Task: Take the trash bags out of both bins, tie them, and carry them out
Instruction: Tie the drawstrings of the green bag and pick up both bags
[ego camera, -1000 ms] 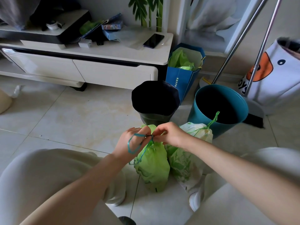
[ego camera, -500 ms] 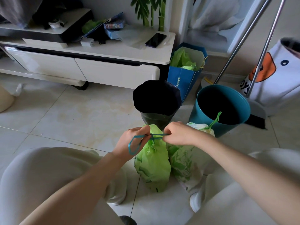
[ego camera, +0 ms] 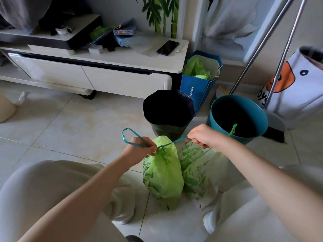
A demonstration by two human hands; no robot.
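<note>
Two green patterned trash bags stand on the floor between my knees. The nearer green bag (ego camera: 162, 175) has a teal drawstring (ego camera: 132, 138) knotted at its neck. My left hand (ego camera: 141, 147) grips the looped end of that drawstring, and my right hand (ego camera: 201, 136) pinches the other end, stretched taut to the right. The second trash bag (ego camera: 195, 170) leans against the first on its right, its green tie sticking up by the teal bin. Behind the bags stand a black bin (ego camera: 168, 112) and a teal bin (ego camera: 237, 117), both dark inside.
A white TV cabinet (ego camera: 97, 72) with a phone (ego camera: 167, 47) on top runs along the back left. A blue paper bag (ego camera: 199, 81) holding green bags stands behind the black bin. Broom and dustpan handles (ego camera: 283, 55) lean at the right beside a white printed bag (ego camera: 297, 84).
My hands have pulled apart: the right hand moved right and up, the left drew its loop out to the left, and the drawstring now stretches taut over the bag's neck.
</note>
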